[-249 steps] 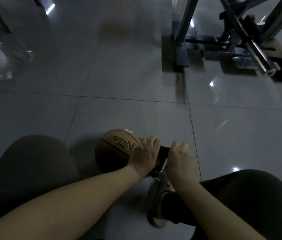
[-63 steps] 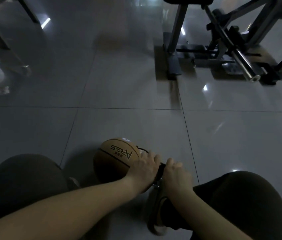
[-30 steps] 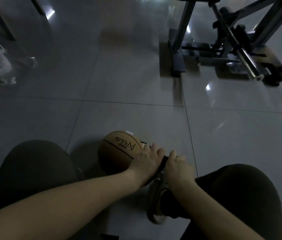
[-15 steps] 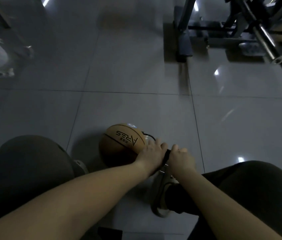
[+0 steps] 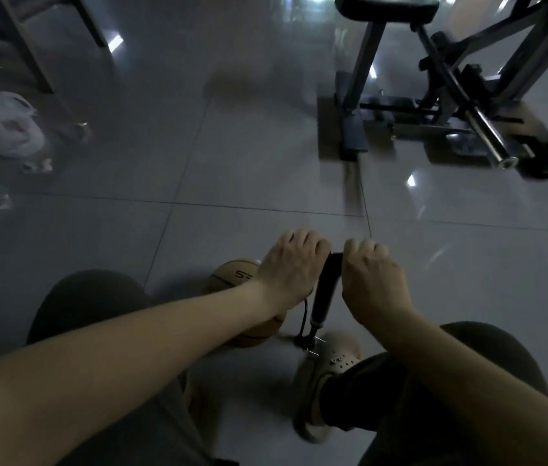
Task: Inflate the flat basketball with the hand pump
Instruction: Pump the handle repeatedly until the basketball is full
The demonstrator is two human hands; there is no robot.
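Though half behind left hand (image 5: 287, 274), tan basketball (image 5: 230, 276) beside black pump (image 5: 324, 290)

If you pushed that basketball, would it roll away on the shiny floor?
Probably: the basketball is round and rests on smooth, glossy floor tiles. Likely not far, though, because a thin hose seems to tie it to the pump.
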